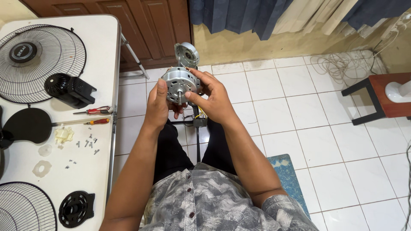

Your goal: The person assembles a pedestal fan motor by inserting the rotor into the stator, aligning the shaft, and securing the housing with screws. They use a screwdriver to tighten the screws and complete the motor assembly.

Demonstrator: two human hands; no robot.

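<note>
Two bare hands are raised over a floor of glossy white square tiles (299, 111), and between them a ribbed, silvery metal fan motor (179, 81) is held above the lap, its thin steel shaft pointed toward the camera. A smaller round metal cap (187, 53) is seen just behind the motor. At the left, a white, smooth-topped worktop (105, 51) is laid with parts: a large round wire fan grille (36, 62) of thin black spokes, a second grille (23, 209) cut off by the lower edge, a dark flat fan blade (30, 125), a glossy black moulded plastic housing (70, 89), and a black ribbed plastic disc (76, 208). Two red-handled screwdrivers (99, 110) are laid side by side near the worktop's edge, and small grey screws (87, 143) are scattered beside a pale translucent plastic piece (63, 134). The left hand (157, 107) is wrapped about the motor's left side, fingers pressed together against the casing. The right hand (214, 100) is curled over the right side, with its thumb and fingers closed on the motor's rim near the shaft.
</note>
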